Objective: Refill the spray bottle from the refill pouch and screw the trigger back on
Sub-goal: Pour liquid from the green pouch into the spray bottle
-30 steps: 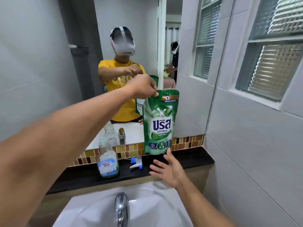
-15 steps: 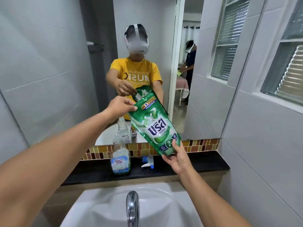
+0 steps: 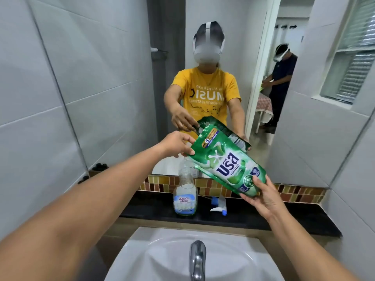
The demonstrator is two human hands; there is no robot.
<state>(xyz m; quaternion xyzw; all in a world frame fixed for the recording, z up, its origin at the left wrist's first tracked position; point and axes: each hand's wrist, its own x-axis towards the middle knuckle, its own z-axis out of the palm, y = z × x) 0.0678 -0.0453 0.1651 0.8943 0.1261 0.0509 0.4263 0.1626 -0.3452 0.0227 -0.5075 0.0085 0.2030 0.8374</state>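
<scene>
The green refill pouch [image 3: 227, 161] is held tilted above the spray bottle [image 3: 185, 196]: its top corner is pinched by the left hand [image 3: 175, 144], its bottom gripped by the right hand [image 3: 261, 194]. The trigger [image 3: 218, 205] is already off, laid on the ledge [image 3: 284, 218]. Little liquid is seen in the bottle; most pouring and screwing are left.

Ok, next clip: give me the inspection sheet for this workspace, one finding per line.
Surface: black ledge behind the white sink, below the mirror.
Job's things: spray bottle upright on the ledge, neck open, some liquid at the bottom; trigger head lying beside it; green refill pouch held tilted, its upper corner above the bottle.
Clutter: nothing seen on the ledge.
Grips: left hand pinches the pouch's top corner; right hand holds its bottom edge.
Cables: nothing seen.
Surroundings: chrome tap, mosaic tile strip, louvred window, a second person reflected in the doorway.
</scene>
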